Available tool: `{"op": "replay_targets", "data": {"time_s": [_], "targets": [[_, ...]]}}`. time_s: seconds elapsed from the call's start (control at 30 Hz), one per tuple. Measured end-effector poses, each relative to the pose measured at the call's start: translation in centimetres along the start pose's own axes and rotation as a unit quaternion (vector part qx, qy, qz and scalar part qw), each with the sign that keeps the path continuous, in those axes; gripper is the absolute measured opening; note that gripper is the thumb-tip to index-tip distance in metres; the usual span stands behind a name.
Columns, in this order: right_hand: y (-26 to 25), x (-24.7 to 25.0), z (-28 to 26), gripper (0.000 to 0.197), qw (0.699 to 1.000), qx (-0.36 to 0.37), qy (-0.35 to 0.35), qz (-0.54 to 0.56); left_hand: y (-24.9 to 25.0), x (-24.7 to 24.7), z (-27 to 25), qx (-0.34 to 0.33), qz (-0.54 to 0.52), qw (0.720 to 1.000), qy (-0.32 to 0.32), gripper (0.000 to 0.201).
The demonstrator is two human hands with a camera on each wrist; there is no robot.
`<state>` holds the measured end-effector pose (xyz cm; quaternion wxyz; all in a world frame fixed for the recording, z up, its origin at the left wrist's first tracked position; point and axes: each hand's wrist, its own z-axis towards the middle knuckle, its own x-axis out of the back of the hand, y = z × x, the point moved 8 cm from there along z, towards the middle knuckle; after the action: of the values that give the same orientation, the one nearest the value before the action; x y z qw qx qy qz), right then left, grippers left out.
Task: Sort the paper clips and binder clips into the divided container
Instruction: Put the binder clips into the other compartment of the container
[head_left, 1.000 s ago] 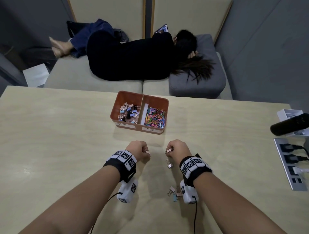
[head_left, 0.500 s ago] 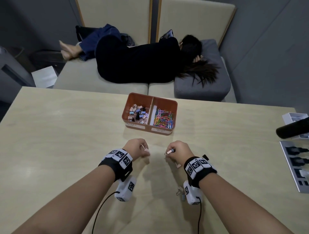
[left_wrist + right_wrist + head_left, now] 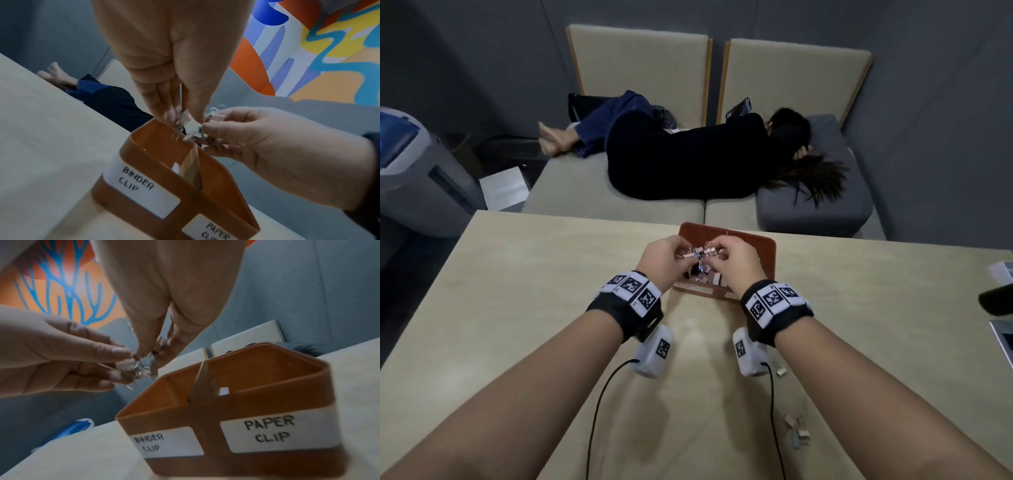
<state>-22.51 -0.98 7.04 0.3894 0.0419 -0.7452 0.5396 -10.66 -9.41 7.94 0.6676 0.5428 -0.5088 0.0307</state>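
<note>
The orange divided container stands at the table's far edge, labelled "BINDER CLIP" on its left half and "PAPER CLIP" on its right. Both hands hover close together above the left compartment. My left hand pinches small binder clips at its fingertips. My right hand pinches a pinkish binder clip, its fingertips almost touching the left hand's. The clips are blurred in both wrist views. The hands hide most of the container's contents.
A few loose binder clips lie on the table near my right forearm, one more beside the right wrist camera. A person lies on the sofa behind the table. A black object sits at the right edge.
Both hands have lifted off the table and moved forward with their clips, from in front of the container to above its left compartment. The head view has tilted up.
</note>
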Motion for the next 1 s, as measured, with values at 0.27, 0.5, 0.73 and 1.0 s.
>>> {"op": "replay_targets", "data": {"time_s": [0.27, 0.5, 0.73, 1.0], "targets": [[3.2, 2.4, -1.6, 0.016, 0.999, -0.017, -0.005, 0.038, 0.3, -1.1, -0.8, -0.046, 0.014, 0.997, -0.06, 0.024], [13.4, 5.7, -10.9, 0.009, 0.992, -0.118, -0.024, -0.025, -0.4, -9.2, -6.3, -0.068, 0.028, 0.975, -0.21, 0.023], [21.6, 7.9, -17.5, 0.037, 0.968, -0.201, -0.042, -0.145, 1.8, -18.3, -9.8, -0.072, 0.074, 0.952, -0.287, 0.043], [23.3, 8.3, -17.0, 0.039, 0.973, -0.176, -0.062, -0.138, 4.4, -25.3, -10.2, -0.04, 0.11, 0.952, -0.282, 0.039]]}}
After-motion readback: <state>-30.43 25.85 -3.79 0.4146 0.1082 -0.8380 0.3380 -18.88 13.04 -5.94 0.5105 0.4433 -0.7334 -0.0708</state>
